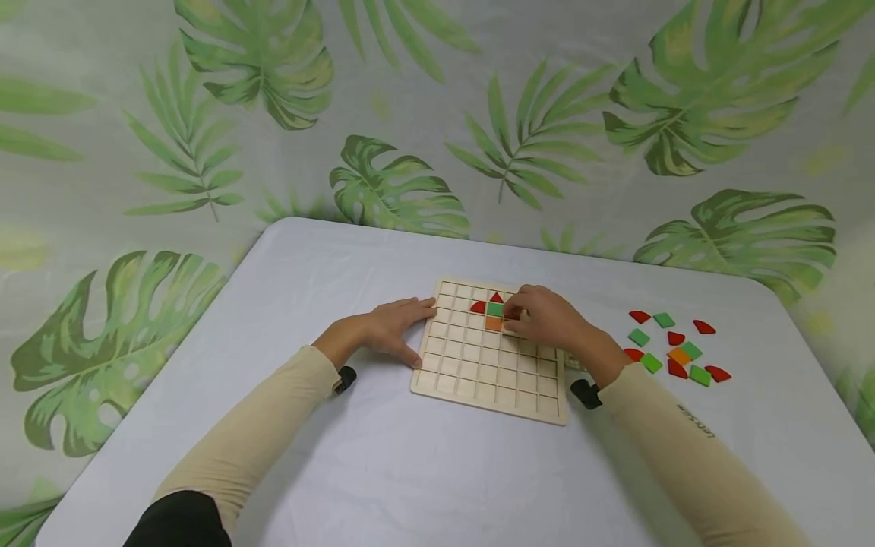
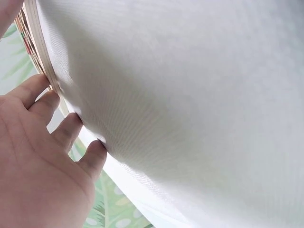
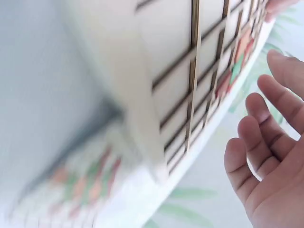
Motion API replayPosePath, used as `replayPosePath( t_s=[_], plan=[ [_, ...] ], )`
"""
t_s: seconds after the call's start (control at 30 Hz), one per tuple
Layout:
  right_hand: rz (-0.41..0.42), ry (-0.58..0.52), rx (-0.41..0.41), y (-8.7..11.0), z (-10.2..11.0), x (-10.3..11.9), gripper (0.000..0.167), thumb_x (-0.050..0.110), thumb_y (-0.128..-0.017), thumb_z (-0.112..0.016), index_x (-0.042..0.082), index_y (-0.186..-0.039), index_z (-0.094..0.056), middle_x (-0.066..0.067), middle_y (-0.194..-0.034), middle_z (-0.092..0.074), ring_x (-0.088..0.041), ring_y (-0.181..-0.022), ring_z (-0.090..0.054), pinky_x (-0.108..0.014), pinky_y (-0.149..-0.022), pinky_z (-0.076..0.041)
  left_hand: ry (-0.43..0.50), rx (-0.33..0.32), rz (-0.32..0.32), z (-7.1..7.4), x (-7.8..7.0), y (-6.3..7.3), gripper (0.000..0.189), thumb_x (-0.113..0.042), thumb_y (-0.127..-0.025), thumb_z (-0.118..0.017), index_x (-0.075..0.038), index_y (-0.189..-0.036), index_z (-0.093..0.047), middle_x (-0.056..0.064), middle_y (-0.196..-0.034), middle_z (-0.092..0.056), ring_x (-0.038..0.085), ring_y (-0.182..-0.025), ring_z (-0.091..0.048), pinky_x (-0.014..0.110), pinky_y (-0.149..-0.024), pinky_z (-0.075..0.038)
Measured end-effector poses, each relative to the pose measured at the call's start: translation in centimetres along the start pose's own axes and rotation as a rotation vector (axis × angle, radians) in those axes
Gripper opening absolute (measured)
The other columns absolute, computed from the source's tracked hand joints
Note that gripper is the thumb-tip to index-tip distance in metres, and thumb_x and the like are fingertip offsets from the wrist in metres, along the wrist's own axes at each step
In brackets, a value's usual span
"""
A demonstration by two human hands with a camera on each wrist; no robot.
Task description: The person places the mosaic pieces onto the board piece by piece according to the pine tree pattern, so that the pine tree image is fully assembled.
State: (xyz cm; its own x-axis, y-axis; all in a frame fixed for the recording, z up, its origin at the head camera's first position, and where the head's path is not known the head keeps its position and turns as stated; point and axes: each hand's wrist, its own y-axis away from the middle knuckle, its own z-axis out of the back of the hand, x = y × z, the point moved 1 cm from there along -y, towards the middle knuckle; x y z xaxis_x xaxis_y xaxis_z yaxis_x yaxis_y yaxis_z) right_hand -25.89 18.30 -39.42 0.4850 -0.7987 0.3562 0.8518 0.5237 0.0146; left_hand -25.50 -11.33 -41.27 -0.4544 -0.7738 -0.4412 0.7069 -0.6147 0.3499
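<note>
A light wooden grid board (image 1: pixel 465 372) lies on the white table. My left hand (image 1: pixel 393 327) is spread along its left edge, thumb near the lower corner; in the left wrist view the fingertips (image 2: pixel 40 85) touch the board's side. On the upper grid sit a red triangle (image 1: pixel 496 298), a red quarter-circle tile (image 1: pixel 478 308), a green square (image 1: pixel 495 309) and an orange square (image 1: pixel 494 324). My right hand (image 1: pixel 547 315) hovers over the grid just right of these, covering nearby squares. The right wrist view shows its fingers (image 3: pixel 259 107) loosely bent and apart, with nothing visible between them.
Loose red, green and orange tiles (image 1: pixel 652 363) are scattered right of the board, behind the right wrist. A printed card (image 3: pixel 80 185) with coloured shapes, blurred, lies beside the board's right edge. A leaf-patterned backdrop (image 1: pixel 396 182) stands behind the table (image 1: pixel 355 486).
</note>
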Motion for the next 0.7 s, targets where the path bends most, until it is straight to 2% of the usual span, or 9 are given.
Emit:
replayPosePath(
  t_s=[0.13,0.23,0.4,0.7],
  plan=[
    [-0.05,0.02,0.002,1.2,1.2,-1.0,0.024,0.024,-0.093,-0.068,0.009,-0.111,-0.073,-0.006,-0.104,-0.066,-0.025,-0.096,-0.06,-0.043,-0.085,-0.051,0.003,-0.005,0.008,0.1,-0.1,0.2,0.095,-0.039,-0.082,-0.078,-0.014,-0.158,-0.027,0.001,-0.17,-0.011,0.032,-0.157,-0.01,0.056,-0.124,-0.016],
    [-0.05,0.055,-0.009,2.4,2.1,-2.4,0.026,0.024,-0.095,-0.066,0.007,-0.113,-0.071,-0.009,-0.106,-0.066,-0.028,-0.101,-0.061,-0.048,-0.087,-0.052,0.005,-0.008,0.007,0.1,-0.1,0.2,0.095,-0.039,-0.081,-0.078,-0.015,-0.158,-0.027,0.001,-0.17,-0.011,0.031,-0.157,-0.011,0.056,-0.124,-0.016],
    [-0.03,0.078,-0.062,5.2,3.9,-5.0,0.024,0.019,-0.094,-0.067,0.003,-0.112,-0.071,-0.012,-0.104,-0.067,-0.028,-0.094,-0.061,-0.048,-0.083,-0.052,0.009,-0.007,0.005,-0.1,-0.1,0.1,0.095,-0.04,-0.081,-0.078,-0.016,-0.158,-0.027,0.0,-0.17,-0.011,0.03,-0.157,-0.01,0.055,-0.125,-0.016],
    [-0.14,0.115,-0.041,9.8,6.8,-9.2,0.027,0.02,-0.094,-0.067,0.0,-0.113,-0.07,-0.015,-0.105,-0.068,-0.031,-0.095,-0.062,-0.052,-0.083,-0.053,-0.008,-0.015,0.0,-0.1,0.0,0.0,0.096,-0.042,-0.081,-0.079,-0.015,-0.157,-0.028,0.0,-0.17,-0.012,0.031,-0.157,-0.012,0.055,-0.124,-0.017]
  ],
)
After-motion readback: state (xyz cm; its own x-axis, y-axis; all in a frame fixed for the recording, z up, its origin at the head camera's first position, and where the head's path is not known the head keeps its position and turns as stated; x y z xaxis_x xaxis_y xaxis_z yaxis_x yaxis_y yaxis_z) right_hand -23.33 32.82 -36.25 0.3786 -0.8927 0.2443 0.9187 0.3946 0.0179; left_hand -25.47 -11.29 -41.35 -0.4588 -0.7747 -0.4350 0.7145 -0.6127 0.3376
